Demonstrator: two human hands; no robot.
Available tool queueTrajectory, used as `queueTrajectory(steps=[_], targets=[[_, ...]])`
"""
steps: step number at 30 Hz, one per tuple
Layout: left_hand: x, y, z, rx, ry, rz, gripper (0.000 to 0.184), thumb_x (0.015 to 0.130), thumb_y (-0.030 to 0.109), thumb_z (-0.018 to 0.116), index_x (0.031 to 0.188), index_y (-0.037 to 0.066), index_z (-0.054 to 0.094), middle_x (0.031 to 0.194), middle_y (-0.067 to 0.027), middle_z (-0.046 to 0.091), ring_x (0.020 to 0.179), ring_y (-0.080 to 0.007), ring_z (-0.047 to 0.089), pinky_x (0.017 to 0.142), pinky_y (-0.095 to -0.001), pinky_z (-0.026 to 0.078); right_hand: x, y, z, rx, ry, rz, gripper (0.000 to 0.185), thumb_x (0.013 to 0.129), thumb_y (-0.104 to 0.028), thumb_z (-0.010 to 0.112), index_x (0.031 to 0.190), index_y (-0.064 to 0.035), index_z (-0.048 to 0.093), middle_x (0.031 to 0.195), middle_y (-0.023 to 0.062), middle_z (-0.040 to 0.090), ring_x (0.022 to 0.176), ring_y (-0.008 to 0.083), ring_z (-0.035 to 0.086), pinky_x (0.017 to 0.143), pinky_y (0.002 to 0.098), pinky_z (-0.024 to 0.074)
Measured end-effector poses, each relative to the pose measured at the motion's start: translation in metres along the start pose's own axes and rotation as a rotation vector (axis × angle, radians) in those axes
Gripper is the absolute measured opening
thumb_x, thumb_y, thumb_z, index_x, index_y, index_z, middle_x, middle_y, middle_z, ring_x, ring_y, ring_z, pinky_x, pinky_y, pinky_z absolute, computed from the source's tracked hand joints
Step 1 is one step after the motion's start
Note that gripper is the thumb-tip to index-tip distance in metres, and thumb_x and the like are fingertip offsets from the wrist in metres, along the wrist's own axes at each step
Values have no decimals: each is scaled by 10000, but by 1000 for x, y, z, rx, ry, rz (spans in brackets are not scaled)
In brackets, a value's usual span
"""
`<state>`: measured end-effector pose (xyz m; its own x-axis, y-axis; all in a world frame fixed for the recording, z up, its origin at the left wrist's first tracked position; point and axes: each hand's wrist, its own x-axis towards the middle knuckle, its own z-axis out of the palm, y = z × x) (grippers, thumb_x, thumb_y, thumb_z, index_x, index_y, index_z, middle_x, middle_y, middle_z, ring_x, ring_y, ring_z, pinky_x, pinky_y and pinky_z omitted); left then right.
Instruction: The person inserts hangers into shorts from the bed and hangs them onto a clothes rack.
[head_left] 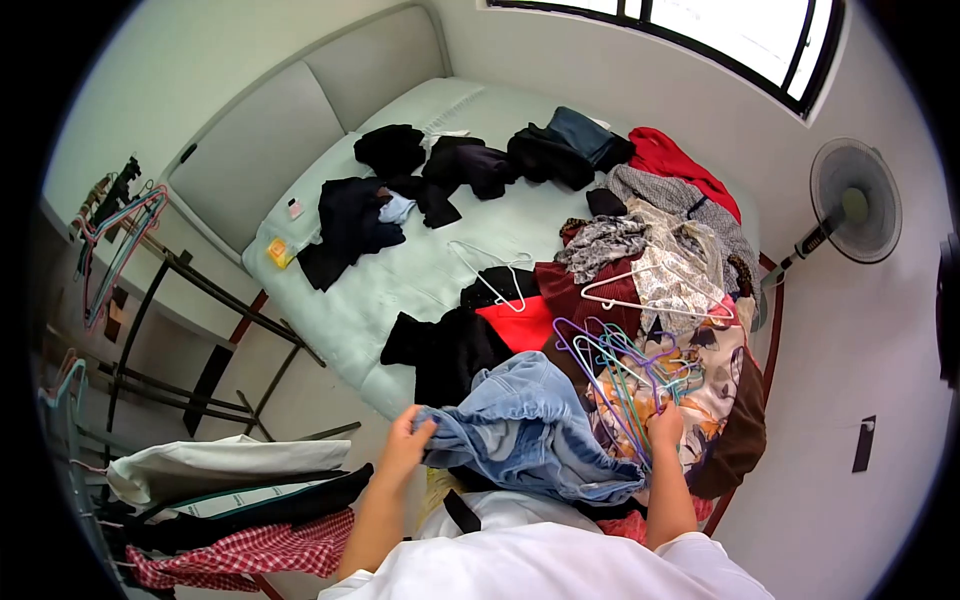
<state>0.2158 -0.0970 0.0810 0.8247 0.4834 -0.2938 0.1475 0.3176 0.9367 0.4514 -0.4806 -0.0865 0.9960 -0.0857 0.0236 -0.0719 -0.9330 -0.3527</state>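
Note:
My left hand (404,447) is closed on the edge of a light blue denim garment (520,415), which lies bunched up in front of me and stretches across toward my right arm. In my right hand (665,428) is a bundle of plastic hangers (622,375), purple, green and white, fanned out over a floral cloth (722,375). Just beyond the denim lie a black furry garment (450,350) and a red piece of cloth (520,322). One white hanger (497,275) rests on the bed, and another white hanger (655,290) lies on the clothes pile.
Dark clothes (355,220) are spread across the bed (400,275). More garments, including a red one (680,165), are heaped at its right side, near a standing fan (855,205). At left stand a metal rack (150,300) with hangers and several hung clothes (250,545).

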Motion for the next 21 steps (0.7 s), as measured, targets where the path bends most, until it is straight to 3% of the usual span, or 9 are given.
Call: queueTrajectory(steps=[2,4,5,13,18,19,21], targets=[[1,-25,6,180,-80,-67,143,820,118,557,930,28,546,807,11,561,720,-58,507,669,-227,430,7,-8,1,3,5,-22,158,677,-74,566,823,-35,522,838,157,539,810,336,514,715,415,416],[2,-38,12,247,-135,-61,149,818,125,559,926,22,554,797,5,565,706,-62,498,658,-225,421,9,-22,-7,63,136,-228,205,675,-90,574,860,-30,510,881,156,513,858,334,486,741,415,400],[2,-42,11,219,-113,-105,147,814,129,562,906,14,558,776,2,563,701,-67,492,653,-224,414,13,-31,-11,17,94,-219,242,676,-116,583,897,-45,515,919,123,503,898,306,475,772,400,388],[10,-44,6,252,-28,-42,180,813,138,569,945,19,543,824,-4,558,754,-71,493,693,-216,406,96,-83,-5,-15,85,-403,342,647,-132,603,956,-31,495,958,136,490,940,316,464,781,405,393],[2,-45,8,209,18,-102,177,813,127,571,950,21,537,844,-5,558,766,-73,501,706,-216,409,149,-101,19,-203,68,-478,529,637,-150,648,1116,-55,443,1164,151,432,1064,329,424,856,423,376],[1,-47,6,184,16,-105,169,818,121,563,952,22,536,846,-4,557,768,-73,503,705,-217,412,159,-104,23,-259,-57,-428,607,682,-223,647,1215,-79,395,1281,143,358,1162,315,359,917,445,330],[0,-50,3,201,30,-109,166,819,119,560,952,22,535,845,-4,557,767,-73,503,705,-216,411,169,-108,33,-314,-92,-412,616,704,-267,632,1238,-97,377,1308,133,336,1188,309,332,939,457,300]])
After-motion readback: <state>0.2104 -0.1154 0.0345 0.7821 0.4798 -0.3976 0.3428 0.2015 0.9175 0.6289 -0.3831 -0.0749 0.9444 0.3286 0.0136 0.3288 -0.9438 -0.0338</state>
